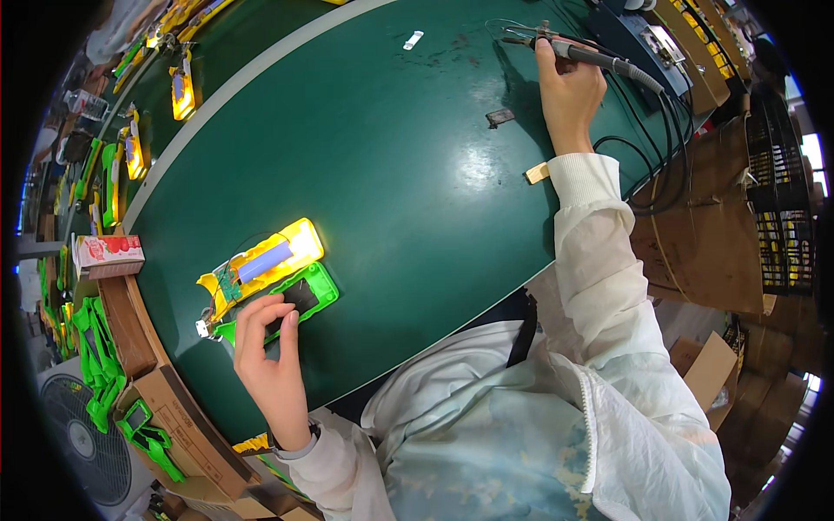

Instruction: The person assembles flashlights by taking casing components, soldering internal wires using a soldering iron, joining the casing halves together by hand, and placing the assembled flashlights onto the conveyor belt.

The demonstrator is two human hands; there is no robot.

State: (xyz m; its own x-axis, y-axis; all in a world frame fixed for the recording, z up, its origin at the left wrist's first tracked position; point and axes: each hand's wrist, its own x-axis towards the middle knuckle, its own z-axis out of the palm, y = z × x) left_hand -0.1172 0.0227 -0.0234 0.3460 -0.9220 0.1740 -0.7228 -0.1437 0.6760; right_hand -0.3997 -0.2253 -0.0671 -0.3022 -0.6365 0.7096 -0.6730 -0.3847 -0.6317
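- The largest thing is the green worktop, on which the parts are spread.
- To the right of it, a big cardboard box is placed.
- At the lower left, a grey fan is seen.
- By the right hand, above the far right part of the worktop, a grey pen-shaped tool is held; its fingers are closed around the handle, and the tip is pointed to the left.
- The left hand is held over the near left part; its fingers are bent, with thumb and forefinger nearly together at the green frame. Whether the frame is gripped cannot be told.
- The yellow housing is laid just beyond this frame, close against it.
- At the left edge, a red-and-white carton is stood.
- Inside the housing, a purple cell and a green circuit board are seated.
- Near the right wrist, a tan block is left.
- Farther away, a small white piece is seen.
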